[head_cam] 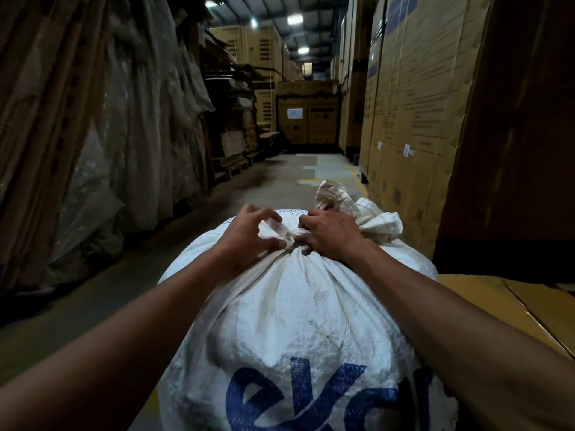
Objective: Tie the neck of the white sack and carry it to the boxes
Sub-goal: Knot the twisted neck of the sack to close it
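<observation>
Filling the bottom of the view, closest to me, is a bulging white woven plastic sack [298, 321] with large blue letters printed across its near face. It sits in front of me with its gathered neck [294, 244] pointing away, cinched into a tight bunch of folds. Both of my bare forearms reach forward over the sack from either side.

At the neck, my left hand [249, 236] has its fingers curled, thumb and fingertips pinching a loose strip of the white fabric just beside the cinched point. My right hand [331, 236] is clenched around the neck from the other side, its knuckles toward me. Beyond that hand, the crumpled, dirty-cream open end of the sack [357, 209] flares upward.

To my right, touching the sack's side, lies a flat yellowish cardboard surface [510, 309]. Tall stacks of brown cardboard boxes [413, 104] rise along the right side of a grey concrete aisle [280, 178]. On the left stand upright cardboard sheets draped in clear plastic wrap [102, 119]. More boxes close off the far end, under bright ceiling lights [295, 19].
</observation>
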